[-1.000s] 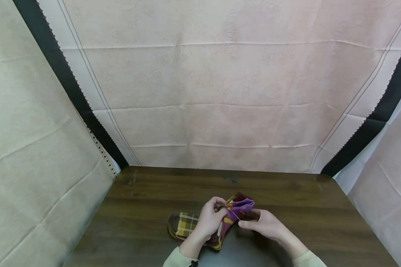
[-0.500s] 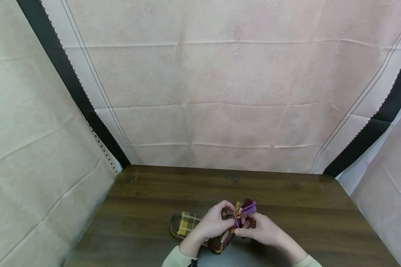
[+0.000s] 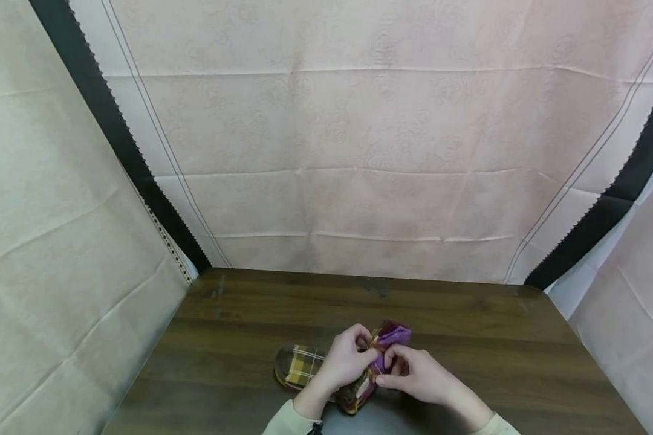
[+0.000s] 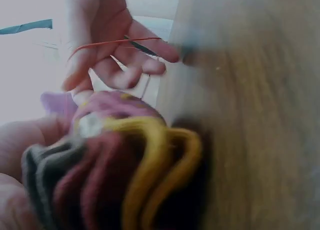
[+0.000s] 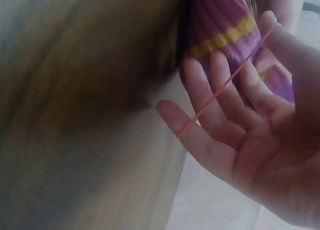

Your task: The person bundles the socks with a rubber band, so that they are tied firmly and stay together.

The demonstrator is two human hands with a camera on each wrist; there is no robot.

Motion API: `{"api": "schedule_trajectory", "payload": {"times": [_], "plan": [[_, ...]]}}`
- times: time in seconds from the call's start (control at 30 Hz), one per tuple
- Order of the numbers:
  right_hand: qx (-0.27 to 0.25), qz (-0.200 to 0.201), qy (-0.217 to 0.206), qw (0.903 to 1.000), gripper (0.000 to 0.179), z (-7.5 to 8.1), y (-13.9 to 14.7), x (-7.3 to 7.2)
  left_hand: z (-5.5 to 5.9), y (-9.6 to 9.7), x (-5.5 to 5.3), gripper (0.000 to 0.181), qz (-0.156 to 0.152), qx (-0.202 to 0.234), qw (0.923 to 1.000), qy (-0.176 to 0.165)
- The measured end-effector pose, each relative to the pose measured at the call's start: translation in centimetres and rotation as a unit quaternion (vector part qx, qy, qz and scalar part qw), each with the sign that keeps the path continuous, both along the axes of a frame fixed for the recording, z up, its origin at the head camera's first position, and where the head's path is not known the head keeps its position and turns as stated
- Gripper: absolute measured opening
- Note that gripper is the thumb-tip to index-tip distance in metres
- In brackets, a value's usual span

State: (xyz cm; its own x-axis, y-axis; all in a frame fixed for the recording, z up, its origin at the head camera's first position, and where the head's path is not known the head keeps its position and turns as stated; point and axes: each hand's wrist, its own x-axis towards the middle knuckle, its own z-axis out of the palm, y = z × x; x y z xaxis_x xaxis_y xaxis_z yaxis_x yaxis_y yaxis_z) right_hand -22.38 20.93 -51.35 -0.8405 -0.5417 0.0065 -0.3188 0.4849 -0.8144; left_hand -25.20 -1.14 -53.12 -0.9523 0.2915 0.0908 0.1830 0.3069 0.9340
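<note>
A bundle of socks (image 3: 396, 335) lies at a slant on the table, with maroon, purple and yellow ribbed cloth at its upper right end. My left hand (image 3: 344, 364) grips the bundle near its middle. In the left wrist view, folded cuffs (image 4: 150, 145) in grey, maroon and yellow show close up. Beside the purple part is my right hand (image 3: 416, 376), palm toward the bundle. A thin red rubber band (image 5: 225, 84) is stretched across two of its spread digits. The other fingers touch the ribbed cloth (image 5: 220, 39). The band's far side is hidden.
The bundle's left end shows a yellow plaid patch (image 3: 305, 365) with a dark end. The wooden table (image 3: 283, 302) runs back to a pale cloth wall (image 3: 359, 199). Similar cloth walls with black strips (image 3: 158, 202) stand at both sides.
The bundle's purple end tilted right, then came back slightly left. My right hand has shifted left, closer to my left hand, which keeps its grip on the socks.
</note>
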Motion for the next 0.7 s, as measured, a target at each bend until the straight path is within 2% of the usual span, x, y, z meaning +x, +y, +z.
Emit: {"api": "schedule_trajectory", "payload": {"times": [0.1, 0.17, 0.27, 0.4, 0.5, 0.57, 0.63, 0.7], "plan": [[-0.016, 0.029, -0.06, 0.9977, 0.021, 0.6, 0.6, 0.2, -0.3, -0.2, -0.5, 0.014, 0.047, -0.007, 0.9985, 0.027], [-0.028, 0.05, -0.106, 0.9927, 0.025, 0.9, 1.4, 0.4, -0.4, -0.6, -0.9, 0.014, 0.076, -0.008, 0.9965, 0.036], [-0.048, 0.072, -0.185, 0.9789, 0.031, 1.2, 3.1, 0.8, -0.6, -1.4, -1.5, 0.013, 0.104, 0.0, 0.9938, 0.038], [-0.082, 0.096, -0.261, 0.9569, 0.029, 1.6, 5.8, 1.2, -0.6, -2.4, -2.2, 0.013, 0.128, 0.012, 0.9912, 0.033], [-0.117, 0.151, -0.262, 0.946, 0.026, 1.8, 7.3, 1.2, -0.6, -2.8, -2.5, 0.014, 0.136, 0.016, 0.9903, 0.024], [-0.164, 0.185, -0.258, 0.934, 0.028, 1.7, 7.8, 1.0, -0.7, -2.8, -2.6, 0.014, 0.135, 0.017, 0.9905, 0.02], [-0.227, 0.201, -0.259, 0.9171, 0.035, 1.6, 7.7, 0.8, -0.8, -2.7, -2.7, 0.015, 0.136, 0.019, 0.9904, 0.018], [-0.295, 0.183, -0.281, 0.8946, 0.043, 1.5, 7.2, 0.6, -0.8, -2.6, -2.6, 0.015, 0.14, 0.027, 0.9896, 0.017]]}}
